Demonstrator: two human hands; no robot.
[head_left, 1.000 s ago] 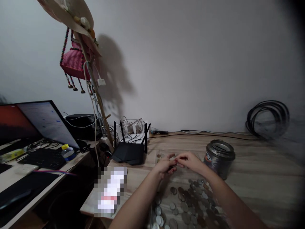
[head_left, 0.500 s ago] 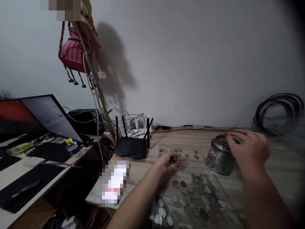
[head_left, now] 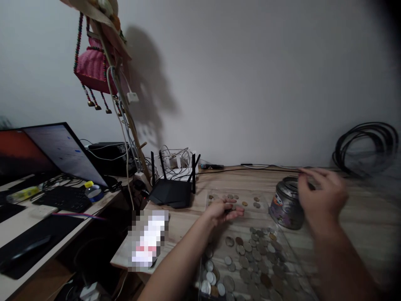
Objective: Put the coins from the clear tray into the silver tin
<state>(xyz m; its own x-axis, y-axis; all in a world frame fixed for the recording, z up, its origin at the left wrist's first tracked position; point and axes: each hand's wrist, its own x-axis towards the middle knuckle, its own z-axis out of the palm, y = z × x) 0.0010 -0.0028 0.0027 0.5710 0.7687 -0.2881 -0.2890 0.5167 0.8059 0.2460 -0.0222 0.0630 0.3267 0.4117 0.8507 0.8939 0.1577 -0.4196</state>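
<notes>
My left hand [head_left: 226, 211] is half-curled, palm up, over the clear plastic tray, with coins [head_left: 232, 207] lying in the palm and fingers. On the right, my right hand [head_left: 324, 198] is raised beside the top of a round metal coin tin [head_left: 285, 205] with a printed cartoon side. Its thumb and forefinger are pinched together near the lid; whatever sits between them is too small to make out. Many loose coins [head_left: 257, 251] in silver and brownish tones are spread in the tray below, and a few lie in its far section.
A black router [head_left: 172, 193] with upright antennas stands at the back left of the wooden table. Nearer is a phone [head_left: 148, 238] with a blurred-out screen. Coiled black cable [head_left: 365, 146] leans on the wall. Monitors and a keyboard occupy the desk at left.
My left fingers have straightened a little around the coins. My right hand has shifted slightly up at the tin's top, its thumb and forefinger closer together. The view has moved slightly.
</notes>
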